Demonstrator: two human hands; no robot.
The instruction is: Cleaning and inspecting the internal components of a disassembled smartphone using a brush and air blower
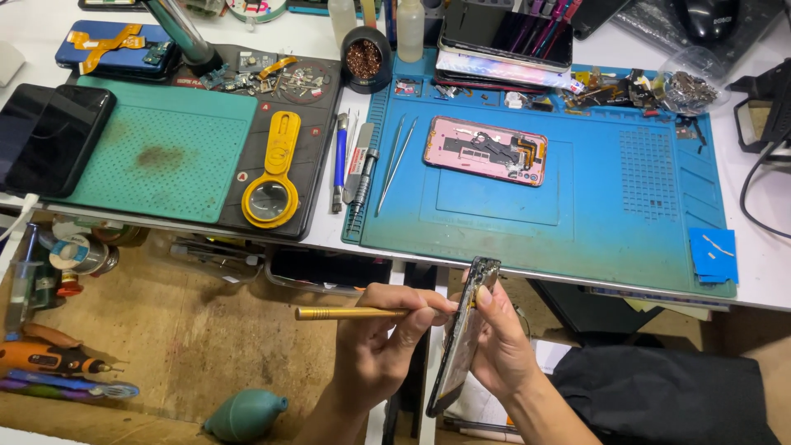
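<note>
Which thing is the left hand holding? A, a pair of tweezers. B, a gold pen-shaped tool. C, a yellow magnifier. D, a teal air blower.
B: the left hand grips the gold pen-shaped tool, its tip at the phone held edge-on in the right hand.

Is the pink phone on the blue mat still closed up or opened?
Opened: the pink phone lies flat on the blue mat, back cover off, internal parts exposed.

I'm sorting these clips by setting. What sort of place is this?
Most likely a phone repair bench. An opened pink phone lies on a blue work mat beside tweezers, and the right hand holds another phone edge-on.
</note>
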